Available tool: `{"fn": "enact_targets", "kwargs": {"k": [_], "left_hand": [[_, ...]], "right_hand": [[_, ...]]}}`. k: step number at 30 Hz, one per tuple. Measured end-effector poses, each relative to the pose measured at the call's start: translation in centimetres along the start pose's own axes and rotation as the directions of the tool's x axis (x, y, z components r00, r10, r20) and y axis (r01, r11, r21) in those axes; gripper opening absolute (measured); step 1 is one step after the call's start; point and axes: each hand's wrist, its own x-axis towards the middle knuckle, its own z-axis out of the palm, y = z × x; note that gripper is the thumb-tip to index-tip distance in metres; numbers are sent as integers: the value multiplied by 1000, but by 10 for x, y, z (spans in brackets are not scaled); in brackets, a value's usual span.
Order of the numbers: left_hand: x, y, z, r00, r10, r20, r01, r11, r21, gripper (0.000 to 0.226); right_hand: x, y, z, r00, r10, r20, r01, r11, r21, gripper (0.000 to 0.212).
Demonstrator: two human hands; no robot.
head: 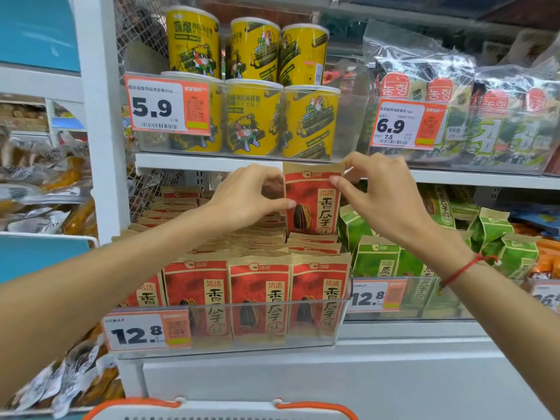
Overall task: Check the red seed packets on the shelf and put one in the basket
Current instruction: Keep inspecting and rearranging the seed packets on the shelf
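Above shelf stock, both hands [251, 195] pinch red pkt [312, 204].

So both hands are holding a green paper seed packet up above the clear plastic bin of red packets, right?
Not quite. The head view shows both hands, left hand and right hand, holding a red paper seed packet, not green, above the clear plastic bin of red packets.

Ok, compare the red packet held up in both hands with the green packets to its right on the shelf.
The held red packet is raised clear of the rows, upright, pinched at its top by the left hand and right hand; the green packets sit untouched in their bin. The red packet's label is red with a dark seed pictured; the green packets' label is green. Both have tan paper tops and a similar shape.
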Motion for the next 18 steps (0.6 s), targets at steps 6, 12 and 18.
{"fn": "enact_targets", "kwargs": {"k": [6, 12, 18], "left_hand": [[-6, -6, 20, 986, -67, 152, 30, 972, 232, 29], [6, -6, 33, 994, -88, 61, 76, 980, 185, 9], [10, -5, 34, 982, -87, 166, 39, 961, 275, 13]], "right_hand": [[-11, 3, 17, 998, 30, 51, -27, 997, -68, 10], [-11, 3, 33, 984, -68, 167, 108, 964, -243, 28], [-6, 1, 35, 877, -105, 469, 237, 944, -231, 42]]}}
